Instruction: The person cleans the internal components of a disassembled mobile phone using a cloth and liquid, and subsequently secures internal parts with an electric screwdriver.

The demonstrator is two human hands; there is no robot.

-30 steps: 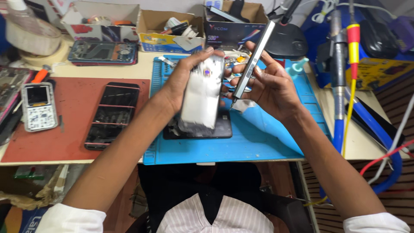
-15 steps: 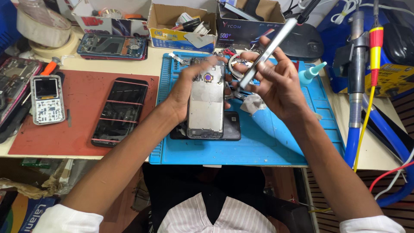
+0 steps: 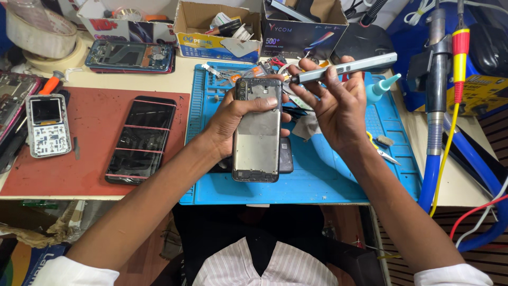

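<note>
A: Looking down, we see the left hand (image 3: 233, 119) wrapped around a phone frame (image 3: 257, 132), thumb on its near face, fingers curled over the far edge. The frame stands lengthwise above the blue mat (image 3: 328, 175), its camera end pointing away from us.

B: We agree. And the right hand (image 3: 333, 106) is closed on a grey driver (image 3: 344, 68), held almost level, its tip just beside the frame's top right corner. Whether the tip touches the frame, we cannot tell.

A: Under the frame we see a dark phone (image 3: 284, 156) lying on the mat, mostly hidden.

B: On the mat's right side we note tweezers (image 3: 382, 151) and a small teal bottle (image 3: 382, 87), both well apart from the frame.

A: To the left we have a red mat (image 3: 95, 106) with a black phone (image 3: 141, 139) lying face up on it, and a white keypad phone (image 3: 47, 126) opened up near its left edge.

B: Behind, we see an open phone (image 3: 129, 55) on the table, just in front of two cardboard boxes (image 3: 217, 26) full of parts. A tape roll (image 3: 39, 37) sits at the far left.

A: On the right we see a blue hose (image 3: 431, 175) beside a yellow and red tool (image 3: 459, 47), near the table's edge.
</note>
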